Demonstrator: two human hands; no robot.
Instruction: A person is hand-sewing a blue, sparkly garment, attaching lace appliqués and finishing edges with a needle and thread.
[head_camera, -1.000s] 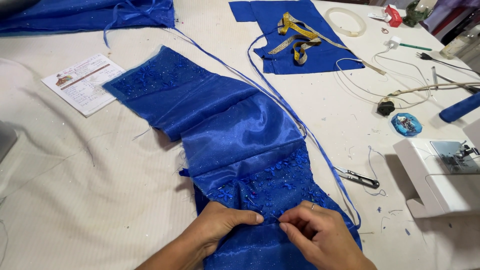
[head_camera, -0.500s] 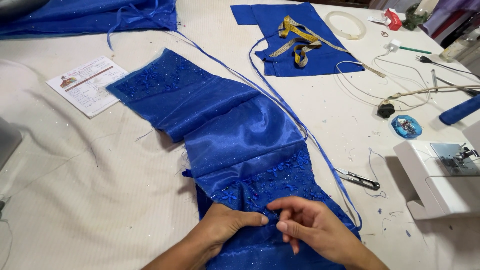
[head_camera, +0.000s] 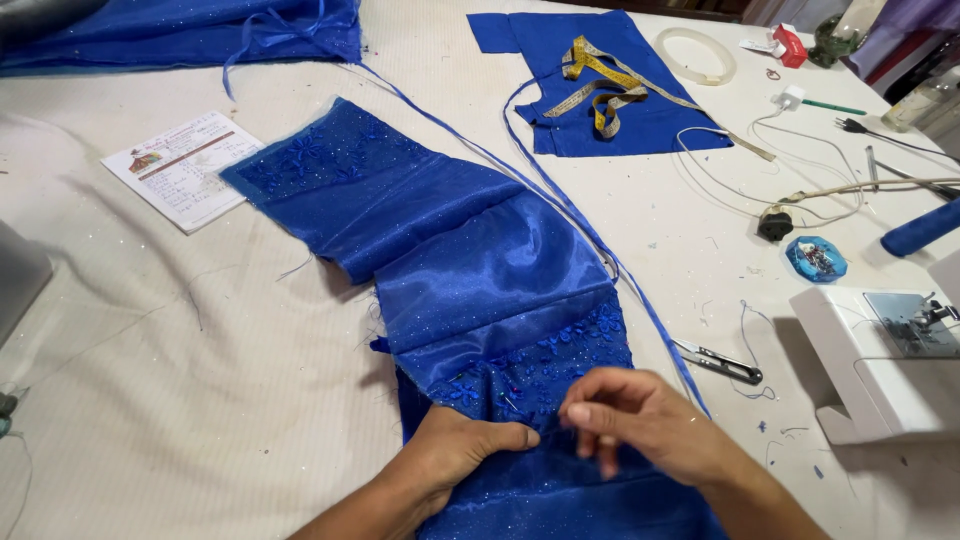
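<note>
My left hand (head_camera: 455, 455) lies flat, thumb out, pressing the blue beaded fabric (head_camera: 480, 290). My right hand (head_camera: 640, 420), just beside it, has fingertips bunched on the same cloth, possibly pinching a pin; I cannot tell. Thread snips (head_camera: 720, 362) lie just right of it, a white sewing machine (head_camera: 880, 360) farther right.
</note>
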